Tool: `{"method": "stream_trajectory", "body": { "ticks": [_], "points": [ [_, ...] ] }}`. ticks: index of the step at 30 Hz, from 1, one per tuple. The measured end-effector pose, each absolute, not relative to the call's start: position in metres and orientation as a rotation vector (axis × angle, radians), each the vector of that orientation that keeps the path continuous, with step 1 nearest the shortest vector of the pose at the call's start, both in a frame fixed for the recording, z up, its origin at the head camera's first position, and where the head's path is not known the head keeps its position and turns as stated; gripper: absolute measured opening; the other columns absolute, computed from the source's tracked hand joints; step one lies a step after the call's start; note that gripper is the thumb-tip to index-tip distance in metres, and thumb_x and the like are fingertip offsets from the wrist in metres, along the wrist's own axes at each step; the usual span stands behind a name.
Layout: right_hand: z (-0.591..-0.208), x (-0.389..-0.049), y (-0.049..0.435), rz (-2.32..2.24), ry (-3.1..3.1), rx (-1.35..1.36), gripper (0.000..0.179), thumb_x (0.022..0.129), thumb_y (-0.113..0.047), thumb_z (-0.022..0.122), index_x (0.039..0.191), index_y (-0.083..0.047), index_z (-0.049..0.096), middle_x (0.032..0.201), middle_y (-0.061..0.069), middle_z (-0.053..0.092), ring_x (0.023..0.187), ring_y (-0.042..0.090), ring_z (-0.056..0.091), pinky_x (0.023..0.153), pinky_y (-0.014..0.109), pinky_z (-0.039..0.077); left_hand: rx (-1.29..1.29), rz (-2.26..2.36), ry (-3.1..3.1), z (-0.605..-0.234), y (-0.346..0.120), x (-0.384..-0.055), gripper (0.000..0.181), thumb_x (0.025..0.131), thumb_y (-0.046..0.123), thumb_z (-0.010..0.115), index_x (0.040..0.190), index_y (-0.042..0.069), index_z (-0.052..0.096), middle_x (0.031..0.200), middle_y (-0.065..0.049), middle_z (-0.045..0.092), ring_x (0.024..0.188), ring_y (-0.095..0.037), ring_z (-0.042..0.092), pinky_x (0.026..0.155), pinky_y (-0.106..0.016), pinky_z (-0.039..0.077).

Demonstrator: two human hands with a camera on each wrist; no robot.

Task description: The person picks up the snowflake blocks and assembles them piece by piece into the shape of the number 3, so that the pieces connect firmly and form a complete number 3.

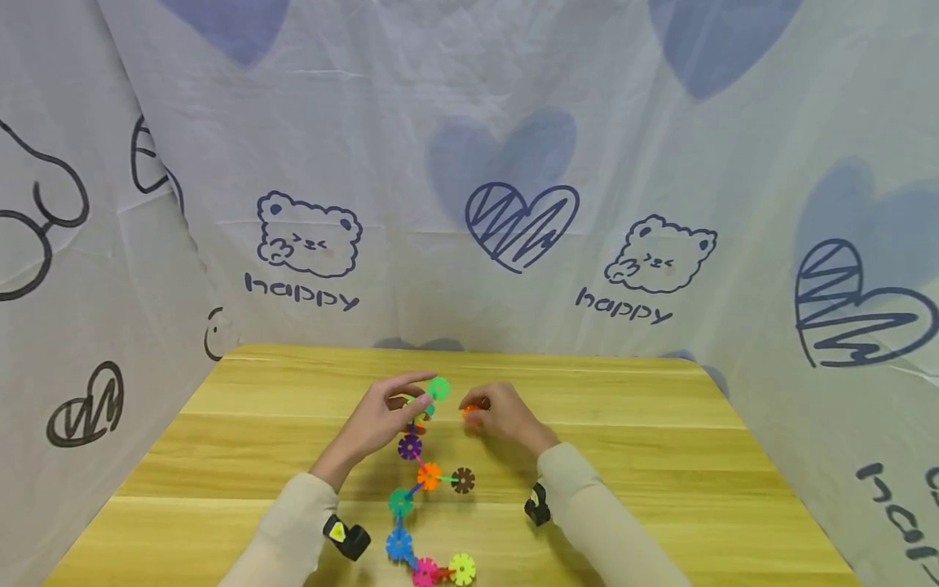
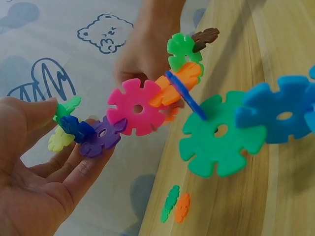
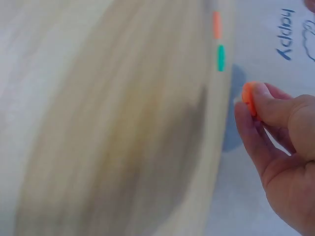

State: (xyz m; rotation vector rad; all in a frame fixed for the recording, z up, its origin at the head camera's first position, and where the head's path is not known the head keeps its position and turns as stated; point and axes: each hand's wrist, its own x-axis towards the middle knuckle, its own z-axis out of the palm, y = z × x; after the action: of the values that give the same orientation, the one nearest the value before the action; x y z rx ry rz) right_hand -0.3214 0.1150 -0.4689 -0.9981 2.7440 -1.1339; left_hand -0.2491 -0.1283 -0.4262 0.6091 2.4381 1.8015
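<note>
My left hand [image 1: 374,420] pinches the far end of a long chain of interlocking snowflake discs [image 1: 410,447]. In the left wrist view its thumb presses a light green disc [image 2: 71,105], with its fingers behind a purple disc [image 2: 102,137] and a yellow one. From there the chain runs through pink, orange, teal green and blue discs toward the near table edge. A brown disc [image 1: 463,480] sticks out on a side branch. To the right, apart from the chain, my right hand [image 1: 506,416] pinches a single orange snowflake disc [image 3: 248,97] between thumb and fingers.
Two loose discs, one green [image 2: 170,204] and one orange [image 2: 182,208], lie on the wood-grain table [image 1: 623,456] near its far edge. A white printed cloth [image 1: 411,244] hangs around the back and sides.
</note>
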Motion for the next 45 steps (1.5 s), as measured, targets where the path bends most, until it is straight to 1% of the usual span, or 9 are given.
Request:
{"method": "stream_trajectory", "body": {
  "ticks": [7, 12, 14, 15, 21, 23, 32, 40, 45],
  "points": [
    [-0.451, -0.317, 0.12, -1.296, 2.754, -0.939, 0.021, 0.095, 0.002, 0.069, 0.113, -0.003, 0.077, 0.101, 0.015, 0.078, 0.08, 0.023, 0.074, 0.067, 0.021, 0.06, 0.611, 1.79, 2.443, -0.426, -0.127, -0.249, 0.044, 0.106, 0.025, 0.059, 0.148, 0.013, 0.056, 0.137, -0.028, 0.059, 0.088, -0.023, 0.074, 0.079, -0.038, 0.065],
    [-0.441, -0.312, 0.119, -1.451, 2.71, -0.902, 0.018, 0.095, 0.004, 0.069, 0.111, -0.001, 0.076, 0.104, 0.019, 0.077, 0.086, 0.04, 0.074, 0.069, 0.036, 0.064, 0.616, 1.793, 2.447, -0.427, -0.127, -0.249, 0.043, 0.107, 0.025, 0.059, 0.148, 0.013, 0.055, 0.144, -0.025, 0.056, 0.094, -0.025, 0.073, 0.082, -0.038, 0.064],
    [-0.437, -0.309, 0.119, -1.491, 2.685, -0.881, 0.017, 0.095, 0.003, 0.069, 0.11, 0.001, 0.076, 0.105, 0.02, 0.077, 0.087, 0.043, 0.074, 0.07, 0.041, 0.065, 0.611, 1.803, 2.444, -0.427, -0.127, -0.249, 0.043, 0.107, 0.025, 0.059, 0.148, 0.013, 0.055, 0.143, -0.025, 0.056, 0.095, -0.025, 0.073, 0.082, -0.039, 0.064],
    [-0.436, -0.308, 0.119, -1.506, 2.675, -0.873, 0.017, 0.095, 0.003, 0.069, 0.111, 0.002, 0.076, 0.105, 0.02, 0.077, 0.086, 0.042, 0.074, 0.07, 0.042, 0.065, 0.61, 1.806, 2.442, -0.427, -0.127, -0.248, 0.043, 0.107, 0.025, 0.058, 0.148, 0.013, 0.055, 0.143, -0.026, 0.056, 0.095, -0.025, 0.073, 0.083, -0.04, 0.064],
    [-0.426, -0.3, 0.119, -1.522, 2.693, -0.909, 0.017, 0.096, -0.001, 0.07, 0.111, 0.0, 0.076, 0.103, 0.017, 0.078, 0.078, 0.02, 0.073, 0.065, 0.025, 0.062, 0.608, 1.831, 2.426, -0.428, -0.124, -0.248, 0.044, 0.107, 0.024, 0.059, 0.149, 0.011, 0.054, 0.137, -0.028, 0.059, 0.095, -0.025, 0.072, 0.082, -0.039, 0.065],
    [-0.424, -0.298, 0.118, -1.53, 2.706, -0.933, 0.016, 0.096, -0.003, 0.071, 0.111, -0.002, 0.077, 0.104, 0.017, 0.078, 0.077, 0.017, 0.073, 0.065, 0.022, 0.061, 0.606, 1.834, 2.426, -0.428, -0.123, -0.248, 0.044, 0.107, 0.024, 0.059, 0.149, 0.012, 0.055, 0.135, -0.028, 0.061, 0.095, -0.025, 0.072, 0.082, -0.038, 0.065],
    [-0.417, -0.288, 0.115, -1.65, 2.707, -0.941, 0.013, 0.095, -0.005, 0.073, 0.106, -0.002, 0.078, 0.1, 0.016, 0.078, 0.077, 0.019, 0.073, 0.067, 0.021, 0.061, 0.619, 1.832, 2.441, -0.429, -0.119, -0.249, 0.044, 0.106, 0.024, 0.06, 0.148, 0.01, 0.055, 0.136, -0.027, 0.061, 0.093, -0.024, 0.071, 0.081, -0.043, 0.065],
    [-0.416, -0.281, 0.112, -1.741, 2.708, -0.972, 0.009, 0.093, -0.004, 0.074, 0.101, -0.003, 0.079, 0.099, 0.016, 0.078, 0.084, 0.032, 0.076, 0.072, 0.019, 0.06, 0.614, 1.824, 2.451, -0.428, -0.117, -0.249, 0.044, 0.106, 0.025, 0.06, 0.148, 0.011, 0.055, 0.133, -0.027, 0.062, 0.09, -0.023, 0.07, 0.079, -0.038, 0.065],
    [-0.418, -0.281, 0.113, -1.771, 2.731, -1.004, 0.007, 0.092, -0.003, 0.076, 0.098, -0.003, 0.079, 0.098, 0.016, 0.079, 0.084, 0.028, 0.076, 0.075, 0.031, 0.064, 0.61, 1.828, 2.441, -0.427, -0.116, -0.248, 0.046, 0.106, 0.025, 0.059, 0.149, 0.009, 0.054, 0.132, -0.027, 0.062, 0.089, -0.023, 0.072, 0.082, -0.047, 0.064]
  ]
}}
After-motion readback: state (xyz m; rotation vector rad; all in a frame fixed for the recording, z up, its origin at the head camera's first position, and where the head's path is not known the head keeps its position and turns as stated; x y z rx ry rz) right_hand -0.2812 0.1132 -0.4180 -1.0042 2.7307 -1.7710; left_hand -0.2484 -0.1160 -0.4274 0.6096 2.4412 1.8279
